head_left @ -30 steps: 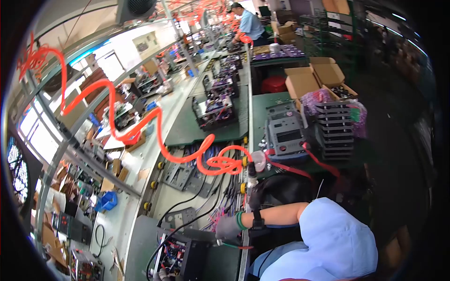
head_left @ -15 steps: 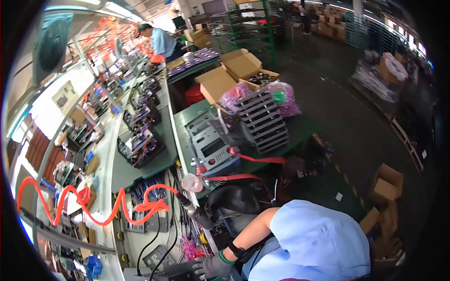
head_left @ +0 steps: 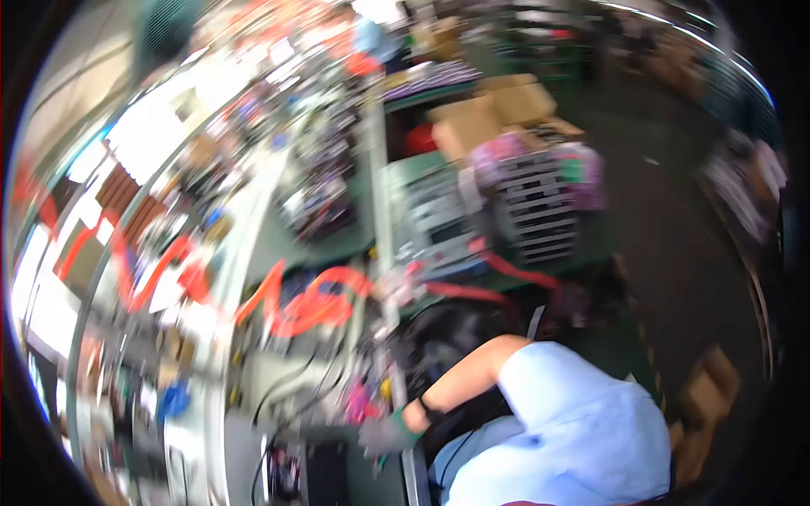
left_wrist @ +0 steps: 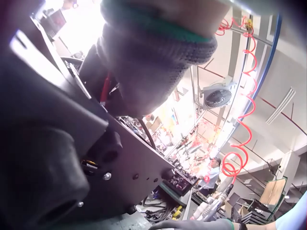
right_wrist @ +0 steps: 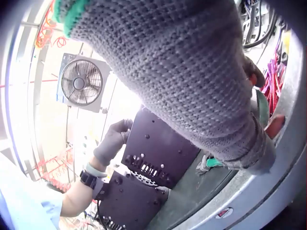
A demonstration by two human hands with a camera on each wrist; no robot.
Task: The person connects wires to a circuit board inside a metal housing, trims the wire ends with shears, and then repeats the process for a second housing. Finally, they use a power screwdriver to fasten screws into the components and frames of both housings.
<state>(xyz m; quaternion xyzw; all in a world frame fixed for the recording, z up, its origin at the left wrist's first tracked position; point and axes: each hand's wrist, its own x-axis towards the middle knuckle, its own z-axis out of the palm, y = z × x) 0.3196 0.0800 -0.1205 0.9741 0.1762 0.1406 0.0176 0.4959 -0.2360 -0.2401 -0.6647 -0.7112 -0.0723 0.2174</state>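
A black metal chassis full of electronic parts lies at the lower left of the head view. Its side panel fills the middle of the right wrist view. My gloved left hand is at that panel's upper edge. In the left wrist view the left hand reaches over the chassis, close to a red wire; its fingertips are hidden. My gloved right hand grips green and red wires, whose green-and-white end shows below it. In the head view this hand is beside the chassis.
Pink cable bundles lie beyond the right hand, with an orange coiled hose past them. More chassis stand along the line. Grey panels and a slatted rack are on the right bench, near open cartons.
The head view has swung right, then partly back left, and is blurred now. The right hand remains near the chassis; the left hand has dropped out of the head view.
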